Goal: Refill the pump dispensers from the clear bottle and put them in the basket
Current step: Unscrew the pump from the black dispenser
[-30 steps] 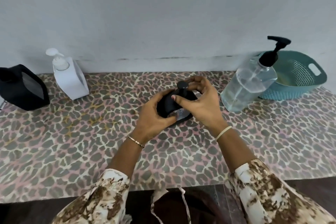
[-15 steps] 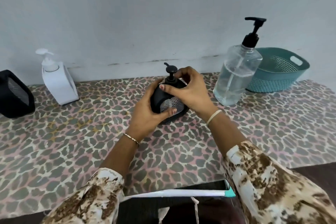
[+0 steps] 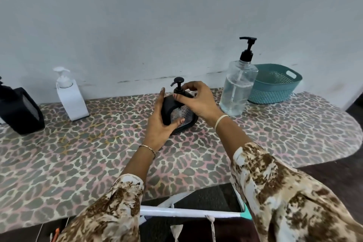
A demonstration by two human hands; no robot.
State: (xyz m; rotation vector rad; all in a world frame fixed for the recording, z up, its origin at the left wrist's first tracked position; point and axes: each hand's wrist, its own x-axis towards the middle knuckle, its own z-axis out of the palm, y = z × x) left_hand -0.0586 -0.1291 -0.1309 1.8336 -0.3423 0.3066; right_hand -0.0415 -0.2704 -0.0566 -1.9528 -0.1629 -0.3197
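Note:
A black pump dispenser point(image 3: 170, 107) stands on the leopard-print table point(image 3: 98, 155) at the centre. My left hand point(image 3: 159, 124) wraps its left side. My right hand point(image 3: 196, 100) pinches the collar of its black pump head from the right. The clear bottle point(image 3: 236, 88), part full with a black pump, stands upright just right of my right hand. Behind it sits the teal basket point(image 3: 275, 86), with nothing visible inside. A white pump dispenser point(image 3: 70, 100) stands at the back left, and another black dispenser point(image 3: 21, 112) at the far left edge.
A pale wall runs along the back of the table. The table's right end is rounded, with dark floor beyond it. A white bar with a teal tip point(image 3: 192, 212) lies below the table's front edge.
The view has tilted up and back, so the objects sit lower and smaller in frame. Both hands stay on the black dispenser; the fingers on the pump collar have shifted slightly.

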